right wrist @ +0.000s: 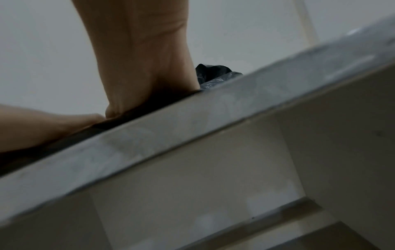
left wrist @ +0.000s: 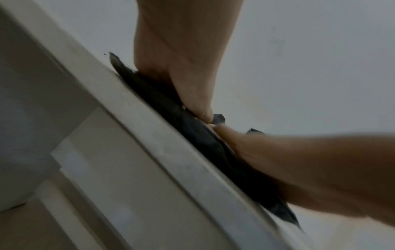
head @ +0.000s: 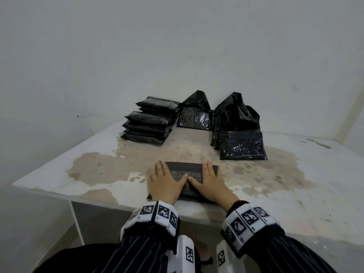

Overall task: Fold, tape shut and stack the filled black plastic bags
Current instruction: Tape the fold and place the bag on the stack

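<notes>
Glossy black bags (head: 243,145), a white table (head: 295,194) with blotchy tan stains, and my sleeves (head: 137,253) are navy with thin white pinstripes.

The desk (head: 295,194) has a white painted top, matt and worn, with broad brownish patches where the coating looks rubbed or flaked away, leaving it rough. The flat bag (head: 185,174) at the near edge is black plastic with a dull sheen. The stacked bags (head: 149,123) at far left look smooth and faintly glossy; the loose bags (head: 240,133) at far right are crinkled, shiny black plastic. The wall (head: 177,46) is plain matt white.
</notes>
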